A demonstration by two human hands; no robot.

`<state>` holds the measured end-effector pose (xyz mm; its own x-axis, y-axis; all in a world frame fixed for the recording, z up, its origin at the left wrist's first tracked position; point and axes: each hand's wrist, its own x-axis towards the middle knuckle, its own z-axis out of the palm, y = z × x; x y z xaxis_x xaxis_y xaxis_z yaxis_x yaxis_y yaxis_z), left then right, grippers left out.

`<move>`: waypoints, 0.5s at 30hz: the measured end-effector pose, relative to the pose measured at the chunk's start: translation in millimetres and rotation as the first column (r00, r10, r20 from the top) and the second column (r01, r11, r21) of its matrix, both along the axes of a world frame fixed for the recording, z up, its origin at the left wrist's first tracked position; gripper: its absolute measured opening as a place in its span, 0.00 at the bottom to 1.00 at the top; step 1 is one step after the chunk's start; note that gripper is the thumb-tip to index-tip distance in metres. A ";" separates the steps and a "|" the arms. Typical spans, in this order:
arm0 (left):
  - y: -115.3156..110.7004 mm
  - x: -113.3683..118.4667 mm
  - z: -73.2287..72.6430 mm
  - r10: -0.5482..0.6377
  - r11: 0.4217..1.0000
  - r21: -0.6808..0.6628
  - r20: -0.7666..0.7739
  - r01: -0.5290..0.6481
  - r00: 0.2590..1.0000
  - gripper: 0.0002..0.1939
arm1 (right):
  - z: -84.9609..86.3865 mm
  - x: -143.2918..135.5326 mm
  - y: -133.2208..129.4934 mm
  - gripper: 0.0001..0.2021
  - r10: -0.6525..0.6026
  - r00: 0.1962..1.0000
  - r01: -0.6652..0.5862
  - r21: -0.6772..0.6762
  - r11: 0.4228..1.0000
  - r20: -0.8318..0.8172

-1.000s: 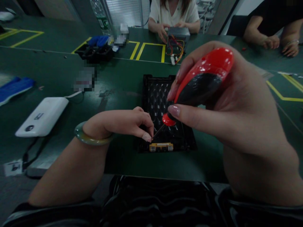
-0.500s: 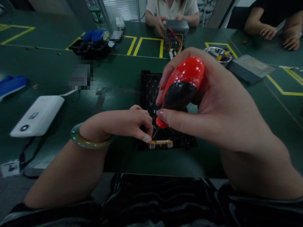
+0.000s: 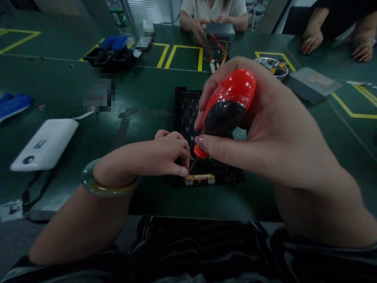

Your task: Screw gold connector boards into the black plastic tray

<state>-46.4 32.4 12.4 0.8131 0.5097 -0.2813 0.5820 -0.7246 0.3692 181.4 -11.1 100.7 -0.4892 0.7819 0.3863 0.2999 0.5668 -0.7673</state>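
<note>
A screwdriver (image 3: 228, 104) with a fat red and black handle is gripped in my right hand (image 3: 273, 125), its thin shaft slanting down and to the left. My left hand (image 3: 172, 153) has its fingers curled and thumb drawn in around the shaft's lower end; what lies between them is hidden. Just below, a small yellow-brown circuit board (image 3: 200, 180) with a white connector and metal ports lies along the near edge of a black plastic casing (image 3: 188, 106). My right hand covers much of the casing's right side.
On the left lies a white power bank (image 3: 45, 144) with a cable, and a blue glove (image 3: 14, 105). Farther back stand a black tray (image 3: 108, 59), a metal bowl (image 3: 271, 67) and a grey metal panel (image 3: 313, 84). Across the table a person handles a power supply (image 3: 219, 39).
My left wrist has dropped slightly and shifted left, its fingers still by the shaft. The screwdriver is almost unmoved. At the far right, a co-worker's hand has pulled back to the left.
</note>
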 end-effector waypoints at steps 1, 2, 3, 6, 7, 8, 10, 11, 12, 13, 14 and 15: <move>-0.2 -0.3 -1.1 0.012 1.000 -0.006 -0.006 -0.012 1.000 0.13 | 0.5 0.2 -0.6 0.14 -0.003 1.000 0.002 0.003 1.000 0.006; -0.5 -0.2 -1.6 0.023 1.000 -0.004 -0.009 -0.023 1.000 0.13 | 0.9 0.5 -1.1 0.14 -0.006 1.000 0.006 0.007 1.000 0.013; -0.8 0.1 -1.4 0.032 0.999 0.000 -0.010 -0.032 0.999 0.13 | 1.2 0.7 -1.5 0.14 -0.007 1.000 0.007 0.011 1.000 0.016; -3.1 3.8 2.2 0.056 0.998 -0.006 -0.010 -0.056 0.998 0.12 | 0.7 1.0 -1.6 0.15 -0.001 1.000 0.002 0.012 1.000 -0.009; -4.2 5.6 3.6 0.068 0.998 -0.016 -0.016 -0.068 0.998 0.11 | 0.2 1.1 -1.3 0.15 0.003 1.000 -0.003 0.013 1.000 -0.025; -5.3 7.5 4.9 0.082 0.996 -0.025 -0.024 -0.083 0.996 0.11 | -0.4 1.1 -0.8 0.15 0.003 0.999 -0.003 0.012 1.000 -0.037; -7.1 10.4 6.5 0.120 0.992 -0.027 -0.040 -0.121 0.992 0.10 | -1.3 1.0 0.4 0.16 -0.007 0.999 0.008 0.008 1.000 -0.037; -7.6 11.1 6.9 0.136 0.990 -0.022 -0.042 -0.137 0.990 0.11 | -1.5 1.0 0.9 0.16 -0.012 0.999 0.012 0.013 1.000 -0.033; -7.8 11.1 7.0 0.142 0.990 -0.017 -0.039 -0.143 0.989 0.11 | -1.4 1.1 1.2 0.17 -0.018 0.999 0.019 0.023 1.000 -0.034; -7.7 10.4 6.9 0.136 0.991 -0.017 -0.030 -0.136 0.990 0.12 | -1.2 1.2 1.2 0.17 -0.016 0.999 0.017 0.028 0.999 -0.029; -7.3 9.2 6.8 0.120 0.993 -0.018 -0.015 -0.120 0.993 0.12 | -0.8 1.3 0.9 0.17 -0.012 1.000 0.013 0.030 0.999 -0.025; -6.8 7.7 6.7 0.101 0.995 -0.018 0.004 -0.100 0.995 0.12 | -0.4 1.5 0.4 0.17 -0.008 1.000 0.009 0.030 0.999 -0.025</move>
<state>-38.8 25.5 19.1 0.7593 0.5837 -0.2878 0.6498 -0.6556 0.3846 182.9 -10.7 100.3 -0.4726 0.7737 0.4220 0.2860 0.5875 -0.7570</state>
